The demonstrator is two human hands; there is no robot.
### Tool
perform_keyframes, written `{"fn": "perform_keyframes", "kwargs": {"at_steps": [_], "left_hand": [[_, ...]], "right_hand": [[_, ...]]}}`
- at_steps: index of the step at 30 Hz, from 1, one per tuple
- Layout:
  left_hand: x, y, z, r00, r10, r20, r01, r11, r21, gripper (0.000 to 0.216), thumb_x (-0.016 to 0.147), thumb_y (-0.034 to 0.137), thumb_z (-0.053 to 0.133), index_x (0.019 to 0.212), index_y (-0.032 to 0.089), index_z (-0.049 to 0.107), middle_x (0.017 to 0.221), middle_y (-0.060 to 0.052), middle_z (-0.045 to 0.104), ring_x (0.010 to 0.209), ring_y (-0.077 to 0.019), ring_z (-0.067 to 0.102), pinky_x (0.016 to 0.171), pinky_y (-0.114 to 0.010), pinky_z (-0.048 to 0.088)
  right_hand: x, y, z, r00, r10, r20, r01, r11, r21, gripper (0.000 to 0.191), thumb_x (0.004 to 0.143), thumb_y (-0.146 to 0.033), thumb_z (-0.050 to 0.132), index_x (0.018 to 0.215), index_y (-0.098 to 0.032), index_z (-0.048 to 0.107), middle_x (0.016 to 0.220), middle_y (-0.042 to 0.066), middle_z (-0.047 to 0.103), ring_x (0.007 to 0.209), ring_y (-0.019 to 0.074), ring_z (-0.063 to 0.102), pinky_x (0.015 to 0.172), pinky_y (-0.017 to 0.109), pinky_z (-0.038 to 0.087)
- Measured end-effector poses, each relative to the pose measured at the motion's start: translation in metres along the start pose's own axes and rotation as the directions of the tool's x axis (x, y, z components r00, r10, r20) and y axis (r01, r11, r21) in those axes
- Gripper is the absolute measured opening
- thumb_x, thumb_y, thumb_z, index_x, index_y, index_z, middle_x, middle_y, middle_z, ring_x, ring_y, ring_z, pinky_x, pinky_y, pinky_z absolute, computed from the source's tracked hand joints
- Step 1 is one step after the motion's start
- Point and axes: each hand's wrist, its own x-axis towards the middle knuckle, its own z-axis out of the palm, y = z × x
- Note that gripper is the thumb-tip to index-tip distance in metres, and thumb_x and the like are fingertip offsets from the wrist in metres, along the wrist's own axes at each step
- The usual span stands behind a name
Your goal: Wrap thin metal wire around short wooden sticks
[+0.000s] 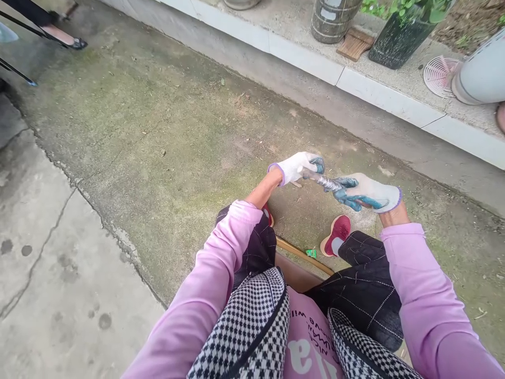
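A slim rod-like thing stretches between my gloved hands, out in front of my knees. It has a pale end at the left and a shiny, silvery ridged stretch in the middle; whether that is wire or foil I cannot tell. My left hand, in a white glove with blue-coated fingers, is closed on the pale end. The fingers of my right hand, gloved alike, grip the silvery end from the right. Both hands are held in the air above the ground, and the fingers partly cover the rod.
A raised ledge edged with white tile runs along the far side, bearing a dark planter, a ridged pot and a white container. A small green wrapper lies between my feet. At the upper left, another person's foot shows.
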Motion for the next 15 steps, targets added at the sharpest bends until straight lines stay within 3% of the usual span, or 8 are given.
{"fn": "perform_keyframes", "kwargs": {"at_steps": [2,4,8,11,13,15], "left_hand": [[-0.003,0.003,-0.001,0.999,-0.002,0.033,-0.002,0.989,0.146,0.013,0.088,0.009,0.069,0.086,0.019,0.078,0.072,0.003,0.069,0.069,-0.0135,0.059,0.068,-0.024,0.047],[-0.008,0.007,-0.001,1.000,-0.009,0.024,0.003,0.970,0.243,0.017,0.091,0.007,0.068,0.083,0.018,0.078,0.068,0.003,0.067,0.067,-0.0125,0.056,0.067,-0.024,0.043],[-0.014,0.013,0.006,0.998,-0.066,-0.008,0.065,0.948,0.313,0.025,0.094,0.001,0.068,0.076,0.017,0.073,0.063,0.003,0.066,0.063,-0.0105,0.052,0.064,-0.024,0.039],[-0.014,0.016,0.011,0.996,-0.085,-0.038,0.090,0.984,0.156,0.022,0.101,0.002,0.067,0.087,0.017,0.075,0.070,0.002,0.072,0.063,-0.0101,0.060,0.065,-0.022,0.045],[-0.011,0.016,0.011,0.994,-0.089,-0.056,0.089,0.996,0.006,0.020,0.104,0.003,0.065,0.096,0.015,0.078,0.075,0.001,0.076,0.064,-0.0099,0.065,0.068,-0.021,0.052],[-0.009,0.015,0.011,0.994,-0.095,-0.061,0.088,0.991,-0.104,0.019,0.106,0.004,0.063,0.099,0.013,0.079,0.076,-0.001,0.077,0.064,-0.0095,0.066,0.069,-0.021,0.056]], "right_hand": [[0.002,0.000,-0.001,0.997,0.063,0.035,-0.056,0.984,-0.170,0.050,0.068,-0.058,0.103,0.093,-0.020,0.081,0.066,-0.002,0.063,0.053,0.0132,0.051,0.046,0.027,0.041],[0.009,0.000,0.000,0.992,0.126,-0.003,-0.117,0.915,-0.386,0.041,0.076,-0.057,0.096,0.095,-0.023,0.084,0.067,-0.003,0.063,0.056,0.0146,0.053,0.052,0.028,0.043],[0.028,0.005,-0.003,0.955,0.117,-0.273,-0.271,0.723,-0.636,0.024,0.086,-0.046,0.084,0.099,-0.026,0.086,0.071,0.002,0.069,0.069,0.0227,0.065,0.063,0.033,0.044],[0.036,0.009,-0.011,0.896,0.027,-0.444,-0.316,0.741,-0.593,0.023,0.089,-0.044,0.081,0.101,-0.024,0.084,0.075,0.004,0.072,0.073,0.0245,0.068,0.066,0.034,0.048],[0.036,0.009,-0.015,0.850,-0.011,-0.526,-0.266,0.854,-0.447,0.030,0.088,-0.048,0.083,0.104,-0.023,0.082,0.075,0.003,0.070,0.066,0.0213,0.063,0.062,0.033,0.049],[0.035,0.006,-0.015,0.830,-0.023,-0.557,-0.128,0.965,-0.231,0.040,0.082,-0.053,0.091,0.104,-0.022,0.077,0.075,0.001,0.067,0.059,0.0175,0.056,0.055,0.031,0.047]]}}
